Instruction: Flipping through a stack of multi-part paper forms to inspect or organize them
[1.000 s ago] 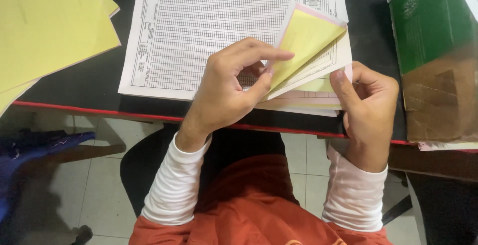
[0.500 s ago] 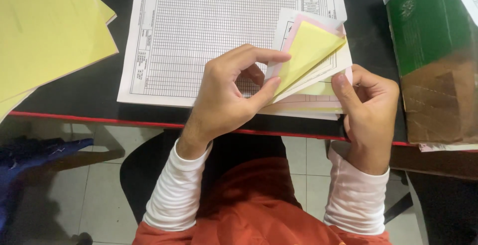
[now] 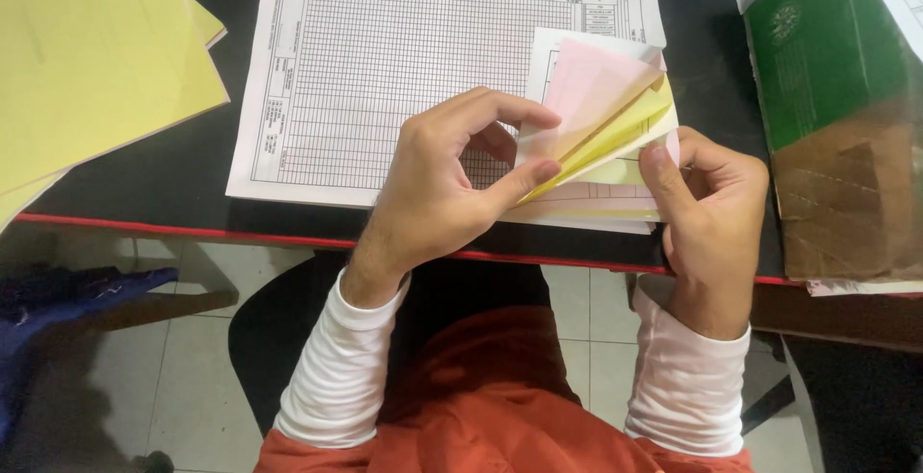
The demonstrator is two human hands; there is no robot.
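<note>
Sleeves of white over an orange top fill the near edge of the view, and from them both hands reach up to the red-trimmed front edge of the black table. Left hand has its thumb and forefinger pinched on the lifted leaves of a small pad of thin carbon-copy slips, pink and yellow sheets fanned apart above white ones; the other fingers curl loosely behind. Right hand steadies the same pad from its right edge, thumb pressed on top of the lower sheets near the corner and fingers folded under, so both hands are closed on the paper rather than spread. The pad lies at the table's front, partly overlapping the lower right corner of a large white printed grid form that lies flat farther back. These slips look very light, limp and easy to crease or tear, and they probably cling to each other, so a gentle pinch at a free corner or edge, with the bound side held down, seems the safest hold. Farther left, a loose stack of yellow sheets spreads over the table's corner. On the far right stands a cardboard box with a green printed panel.
</note>
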